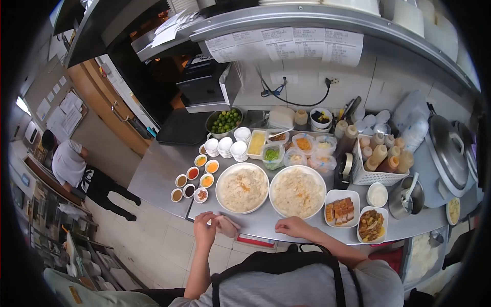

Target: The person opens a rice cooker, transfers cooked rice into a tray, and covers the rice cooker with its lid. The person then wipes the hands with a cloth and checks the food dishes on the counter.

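My left hand (204, 228) is at the counter's front edge, its fingers closed at the side of a pinkish cloth (226, 226) and seeming to pinch it. My right hand (292, 227) rests over the same edge with curled fingers; whether anything is between them cannot be seen. Just beyond the hands are two large white bowls of pale food with orange topping, a left bowl (242, 188) and a right bowl (297, 191). Right of my right hand, a square dish (341, 209) holds sliced browned meat. A second dish (373, 225) holds a brown stew-like food.
Small sauce cups (192, 173) stand at left, near stacked white cups (225, 147) and a bowl of green limes (225, 122). Tubs of chopped toppings (272, 155) line the back. A bottle basket (381, 176) and metal pot (406, 197) stand right. Another person (76, 163) is far left.
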Demonstrator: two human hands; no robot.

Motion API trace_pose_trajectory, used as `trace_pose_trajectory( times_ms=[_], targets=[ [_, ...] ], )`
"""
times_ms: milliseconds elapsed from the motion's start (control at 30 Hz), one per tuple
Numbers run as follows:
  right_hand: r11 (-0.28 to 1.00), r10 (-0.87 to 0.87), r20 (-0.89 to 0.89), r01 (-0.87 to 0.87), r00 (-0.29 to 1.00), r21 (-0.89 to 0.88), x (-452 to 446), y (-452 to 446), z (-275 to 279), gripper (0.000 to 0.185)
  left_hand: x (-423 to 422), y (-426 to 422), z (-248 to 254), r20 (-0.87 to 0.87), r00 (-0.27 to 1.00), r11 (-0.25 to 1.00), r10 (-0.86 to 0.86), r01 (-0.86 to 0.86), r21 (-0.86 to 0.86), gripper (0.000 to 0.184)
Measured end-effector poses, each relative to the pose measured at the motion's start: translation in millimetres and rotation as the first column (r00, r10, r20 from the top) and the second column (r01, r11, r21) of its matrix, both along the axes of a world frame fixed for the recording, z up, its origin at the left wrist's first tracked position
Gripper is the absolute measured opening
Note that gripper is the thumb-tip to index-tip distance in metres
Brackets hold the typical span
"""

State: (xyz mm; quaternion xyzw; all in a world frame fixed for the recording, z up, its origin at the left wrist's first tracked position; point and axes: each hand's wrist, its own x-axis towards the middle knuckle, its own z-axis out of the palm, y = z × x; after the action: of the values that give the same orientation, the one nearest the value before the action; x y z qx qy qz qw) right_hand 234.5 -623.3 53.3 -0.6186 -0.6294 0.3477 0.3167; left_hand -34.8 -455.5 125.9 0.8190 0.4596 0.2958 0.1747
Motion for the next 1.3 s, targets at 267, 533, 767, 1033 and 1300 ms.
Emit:
trace_pose_trajectory(
  times_ms=[267,533,767,1033,1300],
  targets=[
    [0.986,0.123,-0.262,-0.089,0.957,0.138,-14.8,36.7,54.6,0.028,46.4,-46.8,63.5,0.279,0.939,0.911,-0.200,0.283,-0.299,0.012],
    [0.997,-0.082,-0.475,0.079,0.876,-0.027,-0.7,35.4,56.4,0.020,78.3,-32.8,52.8,0.400,0.822,0.692,-0.404,0.561,-0.455,0.013],
    [0.954,-0.248,-0.634,0.299,0.732,-0.028,2.7,10.6,71.4,0.013,70.4,-6.9,54.5,0.420,0.784,0.585,-0.457,0.621,-0.522,0.011],
    [0.881,-0.204,-0.487,0.376,0.849,0.286,-14.9,2.9,91.8,0.006,57.1,10.6,59.7,0.361,0.759,0.502,-0.542,0.636,-0.585,0.011],
    [0.888,-0.372,-0.487,0.455,0.790,0.060,-23.6,24.1,100.3,0.011,52.8,22.8,42.2,0.562,0.665,0.417,-0.491,0.746,-0.519,0.006]
  ],
)
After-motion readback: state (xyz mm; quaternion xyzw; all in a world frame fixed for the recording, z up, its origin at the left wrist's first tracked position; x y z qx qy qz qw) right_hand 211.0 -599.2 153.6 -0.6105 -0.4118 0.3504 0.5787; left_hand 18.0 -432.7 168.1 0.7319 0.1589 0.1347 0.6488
